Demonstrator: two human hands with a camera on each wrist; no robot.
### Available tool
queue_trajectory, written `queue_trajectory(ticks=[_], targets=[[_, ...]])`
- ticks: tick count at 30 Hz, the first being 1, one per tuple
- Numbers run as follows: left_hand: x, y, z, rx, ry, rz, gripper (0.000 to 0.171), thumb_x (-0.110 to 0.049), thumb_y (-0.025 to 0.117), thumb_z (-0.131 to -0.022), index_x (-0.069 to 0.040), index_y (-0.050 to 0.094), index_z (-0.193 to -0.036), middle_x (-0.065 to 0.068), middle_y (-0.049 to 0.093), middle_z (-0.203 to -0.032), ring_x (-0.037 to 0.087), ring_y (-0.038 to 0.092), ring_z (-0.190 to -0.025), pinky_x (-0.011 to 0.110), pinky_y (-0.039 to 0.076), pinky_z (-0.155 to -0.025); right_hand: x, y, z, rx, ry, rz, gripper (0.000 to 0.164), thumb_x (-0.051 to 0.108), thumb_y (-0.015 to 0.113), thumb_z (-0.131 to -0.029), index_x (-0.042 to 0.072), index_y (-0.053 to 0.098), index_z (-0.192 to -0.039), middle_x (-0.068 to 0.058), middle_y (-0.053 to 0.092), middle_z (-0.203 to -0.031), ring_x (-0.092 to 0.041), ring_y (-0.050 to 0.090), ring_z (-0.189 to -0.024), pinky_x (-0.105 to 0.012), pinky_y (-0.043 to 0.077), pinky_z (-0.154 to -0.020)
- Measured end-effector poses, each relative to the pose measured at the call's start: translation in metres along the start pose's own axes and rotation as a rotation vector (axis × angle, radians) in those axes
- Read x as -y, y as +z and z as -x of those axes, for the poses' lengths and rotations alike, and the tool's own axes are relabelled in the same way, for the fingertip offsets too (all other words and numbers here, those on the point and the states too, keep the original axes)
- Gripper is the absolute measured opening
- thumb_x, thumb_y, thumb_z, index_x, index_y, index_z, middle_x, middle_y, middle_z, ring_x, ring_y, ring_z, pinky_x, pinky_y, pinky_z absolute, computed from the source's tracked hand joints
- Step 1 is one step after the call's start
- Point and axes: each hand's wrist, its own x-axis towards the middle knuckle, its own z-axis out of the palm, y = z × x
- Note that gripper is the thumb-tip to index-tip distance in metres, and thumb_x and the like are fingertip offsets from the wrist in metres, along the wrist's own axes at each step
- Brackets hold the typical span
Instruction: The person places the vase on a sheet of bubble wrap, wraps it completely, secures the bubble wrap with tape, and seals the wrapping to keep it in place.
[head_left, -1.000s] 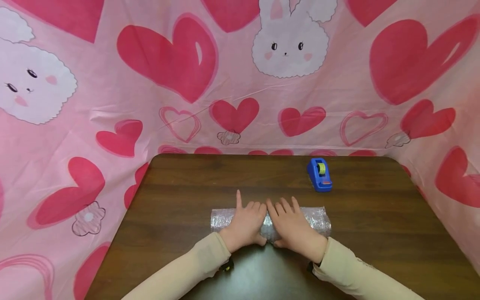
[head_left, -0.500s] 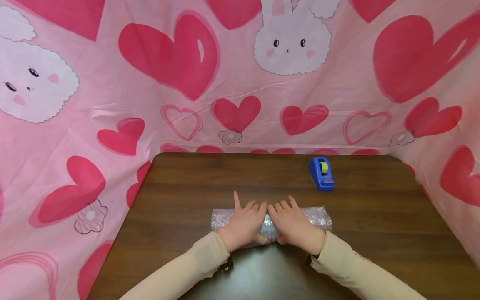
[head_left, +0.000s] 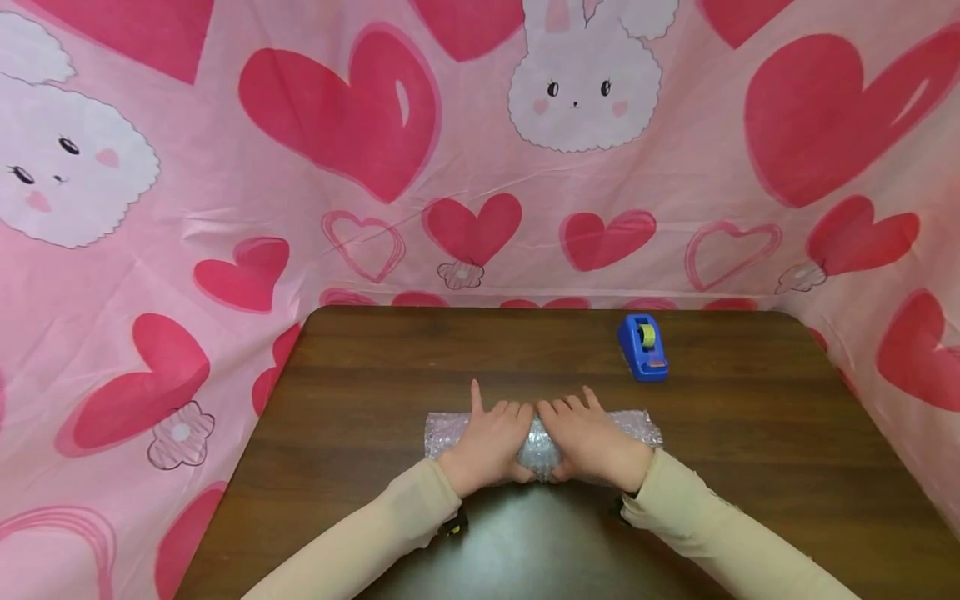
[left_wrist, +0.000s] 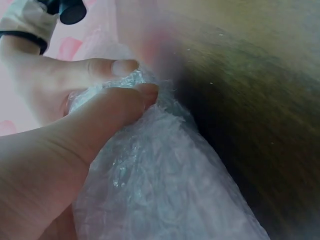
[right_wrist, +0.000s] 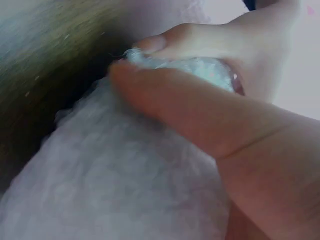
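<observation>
left hand [head_left: 487, 446]: held the roll [head_left: 539, 454] left of its middle, thumb bent against the near side, fingers over the top, little finger stuck out past the far edge.
right hand [head_left: 596, 446]: held the same roll right of its middle, likewise, its little finger also out.
between hands: fingertips just beside each other, a strip of wrap showing.
roll: clear bubble wrap, lying crosswise, ends reaching beyond both hands; touching the table [head_left: 360, 375] or just above it, could not tell.
sleeves [head_left: 367, 529]: pale, down to the wrists.
dispenser [head_left: 634, 357]: blue, yellow tape [head_left: 647, 335], apart from the roll, towards the table's far edge.
table: dark, wood-grained.
cloth [head_left: 472, 175]: pink, hearts and rabbits, behind and at both sides.
</observation>
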Motion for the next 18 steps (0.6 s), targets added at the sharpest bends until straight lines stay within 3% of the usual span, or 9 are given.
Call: queue_trajectory(ticks=[4, 11, 18], targets=[[0.005, -0.002, -0.003, 0.044, -0.007, 0.053, 0.080, -0.059, 0.090, -0.069, -0.008, 0.062, -0.124, 0.004, 0.071, -0.110, 0.022, 0.069, -0.105, 0.082, 0.029, -0.106, -0.002, 0.000, 0.003, -0.024, -0.019, -0.005, 0.102, 0.046, 0.099, -0.064, -0.002, 0.052, -0.140, -0.022, 0.061, -0.131, -0.046, 0.052, -0.128, -0.075, 0.026, -0.113], [0.011, -0.004, -0.010, 0.099, -0.031, 0.121, 0.073, -0.058, 0.091, -0.069, -0.010, 0.061, -0.114, 0.002, 0.070, -0.105, 0.020, 0.070, -0.103, 0.082, 0.028, -0.106, -0.007, 0.002, 0.001, -0.098, -0.073, 0.054, 0.085, 0.043, 0.100, -0.064, 0.001, 0.059, -0.125, -0.019, 0.067, -0.120, -0.044, 0.058, -0.120, -0.076, 0.032, -0.108], [0.009, -0.006, -0.012, 0.148, -0.077, 0.155, 0.081, -0.062, 0.090, -0.069, -0.009, 0.061, -0.123, 0.004, 0.072, -0.109, 0.020, 0.071, -0.104, 0.078, 0.029, -0.109, -0.011, 0.006, 0.002, -0.145, -0.077, 0.109, 0.092, 0.046, 0.100, -0.063, 0.001, 0.059, -0.132, -0.021, 0.066, -0.124, -0.050, 0.053, -0.128, -0.078, 0.029, -0.109]])
